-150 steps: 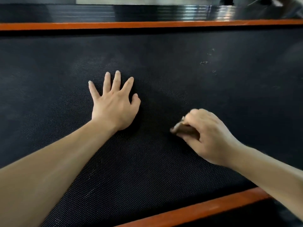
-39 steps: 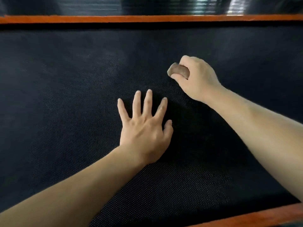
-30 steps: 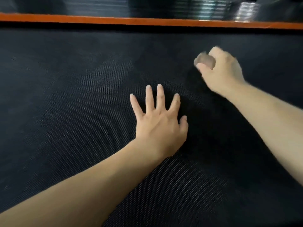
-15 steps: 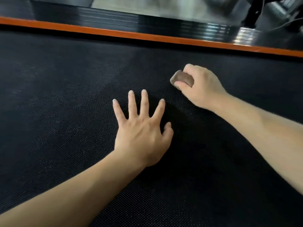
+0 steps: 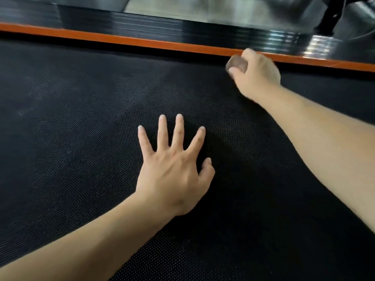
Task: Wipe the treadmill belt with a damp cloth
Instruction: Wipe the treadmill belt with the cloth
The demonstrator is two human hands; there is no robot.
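Observation:
The black textured treadmill belt [image 5: 81, 128] fills most of the head view. My left hand [image 5: 174, 169] lies flat on the belt near the middle, fingers spread and straight. My right hand [image 5: 256, 73] is stretched out to the belt's far edge, fingers curled round a small bunched brownish cloth [image 5: 236, 63]. Only a wad of the cloth shows past the fingers, and it is blurred. The cloth sits on the belt right beside the orange strip.
An orange side strip [image 5: 142, 42] runs along the far edge of the belt. Behind it lies a glossy black ribbed side rail [image 5: 203, 29], then pale floor [image 5: 233, 9]. A black upright [image 5: 332, 15] stands at the far right.
My right hand has carried the cloth away from me across the belt, up to the orange strip. My left hand stays flat on the belt. The view has tilted up a little.

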